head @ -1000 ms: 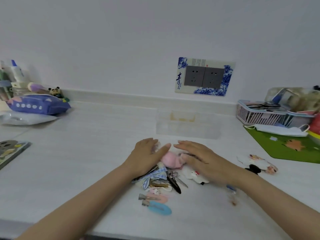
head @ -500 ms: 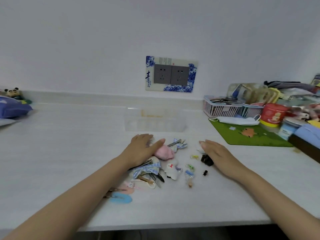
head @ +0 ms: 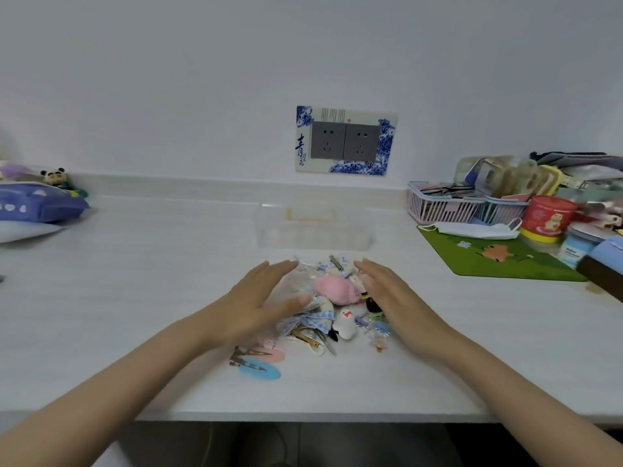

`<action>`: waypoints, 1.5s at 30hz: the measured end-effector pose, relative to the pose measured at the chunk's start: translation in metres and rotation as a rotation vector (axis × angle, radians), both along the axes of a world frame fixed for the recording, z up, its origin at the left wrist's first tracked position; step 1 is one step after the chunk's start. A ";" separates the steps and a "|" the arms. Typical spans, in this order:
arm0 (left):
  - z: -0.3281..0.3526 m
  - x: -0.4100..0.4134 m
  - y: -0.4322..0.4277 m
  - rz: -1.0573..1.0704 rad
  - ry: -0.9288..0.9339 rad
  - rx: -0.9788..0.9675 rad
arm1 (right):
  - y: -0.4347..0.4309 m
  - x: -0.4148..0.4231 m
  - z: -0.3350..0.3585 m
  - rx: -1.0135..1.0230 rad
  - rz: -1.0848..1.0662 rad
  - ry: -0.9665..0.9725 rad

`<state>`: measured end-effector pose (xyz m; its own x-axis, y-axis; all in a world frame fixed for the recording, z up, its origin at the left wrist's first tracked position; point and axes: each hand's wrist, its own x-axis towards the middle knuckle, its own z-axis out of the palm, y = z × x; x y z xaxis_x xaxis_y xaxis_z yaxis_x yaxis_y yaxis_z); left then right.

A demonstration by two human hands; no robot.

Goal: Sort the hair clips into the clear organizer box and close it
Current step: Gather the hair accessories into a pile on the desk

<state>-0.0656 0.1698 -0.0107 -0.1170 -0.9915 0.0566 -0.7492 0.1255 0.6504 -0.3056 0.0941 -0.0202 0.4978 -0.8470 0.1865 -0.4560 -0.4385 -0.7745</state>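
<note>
While both hands are spread flat, left hand [head: 259, 298] and right hand [head: 387, 291] flanking the hair clips [head: 333, 298], rake strays like the blue clip [head: 259, 369] inward toward the organizer box [head: 313, 230].

The white counter [head: 151, 264] lies bare from the 9 o'clock side across to the heap of hair clips [head: 332, 308] at the middle. The left hand [head: 256, 305] and right hand [head: 394, 298], both spread flat, flank that heap. At 12 o'clock, just beyond the heap, stands the clear box [head: 315, 227]. Toward 3 o'clock a green mat [head: 499, 257], a face mask [head: 472, 228], a pink basket [head: 441, 205] and a red tin [head: 546, 219] crowd the surface. A blue pouch [head: 37, 205] sits at far 9 o'clock.
</note>
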 end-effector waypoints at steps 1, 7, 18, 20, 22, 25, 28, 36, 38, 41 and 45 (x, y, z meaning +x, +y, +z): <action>-0.002 0.003 0.013 -0.019 -0.023 0.021 | 0.008 -0.003 -0.003 -0.027 0.024 0.034; -0.025 -0.007 0.021 -0.037 -0.197 -0.044 | 0.025 0.011 -0.021 -0.218 0.123 0.286; -0.001 -0.026 -0.033 0.054 -0.064 -0.122 | -0.003 0.012 0.007 -0.101 -0.063 0.083; 0.001 -0.031 -0.039 0.062 0.013 -0.072 | -0.004 0.015 0.005 -0.059 -0.037 0.077; 0.003 -0.035 -0.044 0.100 0.103 -0.101 | -0.004 0.018 0.004 -0.018 -0.022 0.012; 0.008 -0.036 -0.050 0.171 0.316 -0.171 | -0.002 0.023 0.010 -0.036 -0.025 -0.127; 0.018 -0.033 -0.051 0.203 0.568 -0.213 | -0.004 0.030 0.025 -0.047 -0.004 -0.327; 0.031 -0.012 -0.066 0.249 0.883 -0.279 | -0.046 0.083 0.049 0.117 0.030 -0.609; 0.032 -0.001 -0.074 0.274 0.877 -0.294 | -0.057 0.100 0.052 0.144 0.053 -0.641; 0.034 0.018 -0.089 0.305 0.880 -0.322 | -0.076 0.123 0.057 0.155 0.054 -0.648; 0.037 0.041 -0.109 0.283 0.816 -0.345 | -0.103 0.141 0.065 0.182 0.070 -0.596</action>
